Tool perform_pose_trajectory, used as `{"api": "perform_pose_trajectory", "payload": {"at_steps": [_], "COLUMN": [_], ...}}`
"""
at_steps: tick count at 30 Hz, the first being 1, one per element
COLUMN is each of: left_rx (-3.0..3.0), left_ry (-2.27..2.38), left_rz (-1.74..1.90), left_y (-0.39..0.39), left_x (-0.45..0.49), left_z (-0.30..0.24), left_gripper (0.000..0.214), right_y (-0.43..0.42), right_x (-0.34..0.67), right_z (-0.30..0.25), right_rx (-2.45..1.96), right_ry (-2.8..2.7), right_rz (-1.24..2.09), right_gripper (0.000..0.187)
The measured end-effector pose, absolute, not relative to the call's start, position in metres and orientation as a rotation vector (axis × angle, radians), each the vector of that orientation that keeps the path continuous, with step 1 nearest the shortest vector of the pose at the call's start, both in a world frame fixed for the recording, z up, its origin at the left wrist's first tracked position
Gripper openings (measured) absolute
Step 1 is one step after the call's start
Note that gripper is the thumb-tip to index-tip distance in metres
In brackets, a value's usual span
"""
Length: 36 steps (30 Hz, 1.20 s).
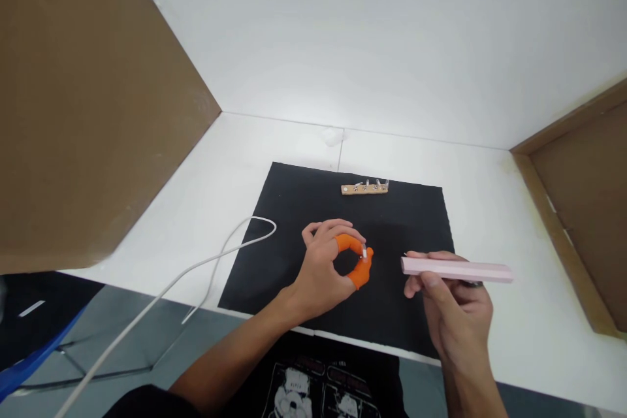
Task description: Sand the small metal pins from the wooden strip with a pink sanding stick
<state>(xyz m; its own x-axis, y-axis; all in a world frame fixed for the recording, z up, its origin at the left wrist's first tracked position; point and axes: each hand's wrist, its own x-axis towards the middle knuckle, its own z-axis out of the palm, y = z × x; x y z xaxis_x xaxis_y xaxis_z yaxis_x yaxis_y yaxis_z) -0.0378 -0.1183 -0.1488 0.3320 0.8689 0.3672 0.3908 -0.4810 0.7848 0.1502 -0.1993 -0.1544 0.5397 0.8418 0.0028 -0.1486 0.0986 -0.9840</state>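
My left hand hovers over the black mat, with orange covers on its thumb and index finger. Between those two fingertips it pinches a small clear-white piece that looks like a false nail tip. To the right, my right hand is closed around a pale pink faceted stick, held nearly level with its left end towards the left hand. Something dark shows beneath the stick among the fingers; I cannot make it out. Farther back on the mat lies a tan strip carrying several small clear upright pieces.
A white cable loops across the white table onto the mat's left edge. Brown boards stand at left and right, with a white wall behind. A crumpled white scrap lies at the back.
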Motion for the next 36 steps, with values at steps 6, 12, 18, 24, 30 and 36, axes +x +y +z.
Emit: {"api": "perform_pose_trajectory", "payload": {"at_steps": [6, 12, 18, 24, 30, 36], "left_rx": [2.033, 2.021, 2.024, 2.077, 2.019, 1.948], "left_ry": [1.095, 1.082, 1.08, 1.085, 1.01, 0.941], "left_rz": [1.095, 1.13, 1.169, 1.161, 1.096, 1.097], "left_y": [-0.12, -0.125, -0.128, -0.131, -0.136, -0.137], "left_x": [-0.037, -0.035, -0.037, -0.04, -0.043, -0.044], "left_z": [-0.148, -0.141, -0.13, -0.118, -0.105, -0.101], "left_gripper": [0.012, 0.014, 0.015, 0.016, 0.015, 0.018], "right_y": [-0.2, -0.202, -0.207, -0.207, -0.22, -0.22], "right_x": [0.148, 0.145, 0.14, 0.138, 0.137, 0.143], "right_z": [-0.154, -0.15, -0.142, -0.14, -0.132, -0.127], "right_rx": [-1.255, -1.231, -1.203, -1.185, -1.162, -1.104], "right_ry": [-0.709, -0.751, -0.809, -0.844, -0.953, -0.996], "right_rz": [0.848, 0.766, 0.632, 0.597, 0.669, 0.696], "right_gripper": [0.027, 0.026, 0.023, 0.02, 0.021, 0.026]}}
